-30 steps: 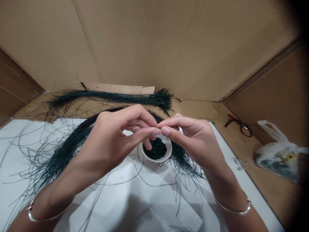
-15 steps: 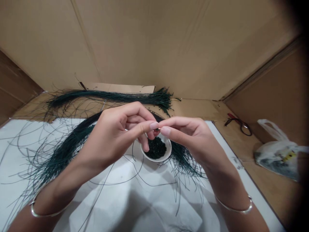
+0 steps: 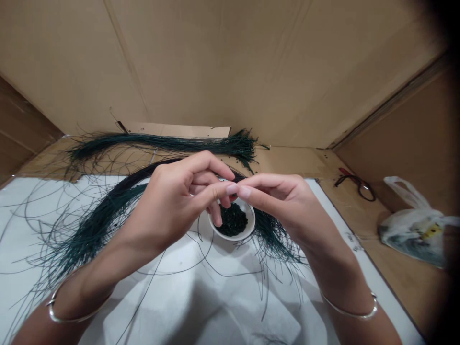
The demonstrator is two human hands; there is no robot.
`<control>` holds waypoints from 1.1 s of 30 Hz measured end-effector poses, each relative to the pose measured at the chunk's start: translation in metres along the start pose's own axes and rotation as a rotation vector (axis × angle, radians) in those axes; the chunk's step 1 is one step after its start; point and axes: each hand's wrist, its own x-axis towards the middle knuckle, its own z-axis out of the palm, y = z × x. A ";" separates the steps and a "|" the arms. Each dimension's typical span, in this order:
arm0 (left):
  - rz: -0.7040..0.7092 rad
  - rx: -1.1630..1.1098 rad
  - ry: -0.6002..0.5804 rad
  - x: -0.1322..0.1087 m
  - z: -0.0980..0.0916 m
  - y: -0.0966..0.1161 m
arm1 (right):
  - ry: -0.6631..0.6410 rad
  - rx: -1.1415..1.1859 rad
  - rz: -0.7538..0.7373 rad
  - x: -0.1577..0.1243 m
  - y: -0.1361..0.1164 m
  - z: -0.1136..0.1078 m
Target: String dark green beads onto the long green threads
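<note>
My left hand [image 3: 179, 196] and my right hand [image 3: 287, 199] meet at the fingertips over a small white bowl [image 3: 252, 226]. Dark green beads [image 3: 233, 223] fill the bowl. On the right, thumb and index finger are pinched together. The left thumb presses toward the other fingers, while its index finger is lifted a little away. Whatever lies between the fingertips is too small and covered to make out. A bundle of dark green cords [image 3: 108, 206] passes behind my hands and the bowl, its ends fanned out on both sides.
A second cord bundle [image 3: 179, 142] lies along the cardboard wall [image 3: 215, 62]. Loose cords curl over the white work surface [image 3: 172, 297]. At the right are red-and-black handled scissors or pliers [image 3: 357, 184] and a tied clear plastic bag [image 3: 413, 235].
My left index finger has lifted off the thumb tip, opening a gap there. Both hands stay in nearly the same place above the bowl.
</note>
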 end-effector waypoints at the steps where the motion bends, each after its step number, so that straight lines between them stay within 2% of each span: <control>1: -0.005 -0.006 0.003 0.000 0.000 0.000 | -0.001 -0.004 0.003 0.000 0.000 0.000; 12: -0.056 -0.017 0.003 0.000 0.004 0.000 | -0.008 0.076 0.003 0.002 0.003 0.003; 17: -0.081 -0.014 0.011 0.000 0.006 0.001 | 0.025 0.080 0.014 0.003 0.005 0.005; 26: -0.078 -0.060 0.036 -0.003 0.009 0.000 | 0.079 0.227 -0.010 0.006 0.006 0.016; 33: -0.053 -0.103 -0.065 -0.003 -0.006 0.003 | 0.181 0.165 -0.101 0.005 0.008 0.013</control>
